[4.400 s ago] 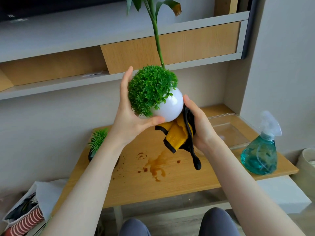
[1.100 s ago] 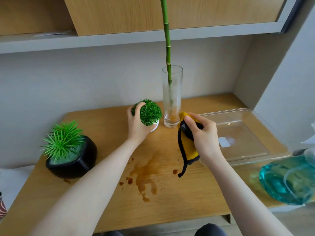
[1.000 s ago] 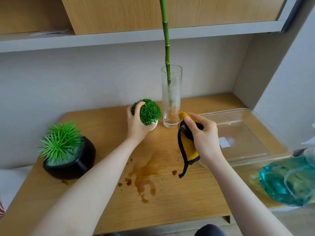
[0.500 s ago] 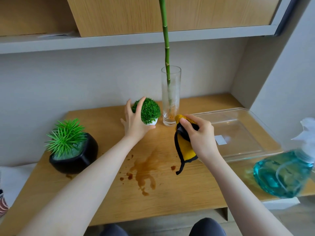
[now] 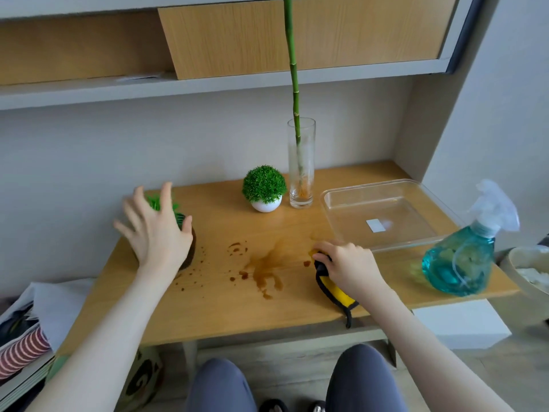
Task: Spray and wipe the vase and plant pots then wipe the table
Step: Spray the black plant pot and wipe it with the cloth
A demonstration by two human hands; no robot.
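A white round pot (image 5: 265, 206) with a green ball plant stands at the back of the wooden table (image 5: 297, 298), beside a tall glass vase (image 5: 301, 171) holding a green stalk. My left hand (image 5: 154, 230) is spread with straight fingers over the black pot (image 5: 190, 248) with spiky green leaves at the table's left; whether it touches is unclear. My right hand (image 5: 347, 263) grips a yellow cloth with black edging (image 5: 335, 292) on the table, right of a brown spill (image 5: 264, 266). A blue spray bottle (image 5: 463, 257) stands at the right front corner.
A clear plastic tray (image 5: 383, 215) sits at the back right of the table. Shelves run along the wall above. A bag with a striped item (image 5: 23, 349) lies on the floor to the left, a pale bin (image 5: 528, 272) to the right. My knees are under the front edge.
My left hand let go of the white pot, left standing by the vase, and moved left over the black pot. My right hand lowered the cloth toward the table's front.
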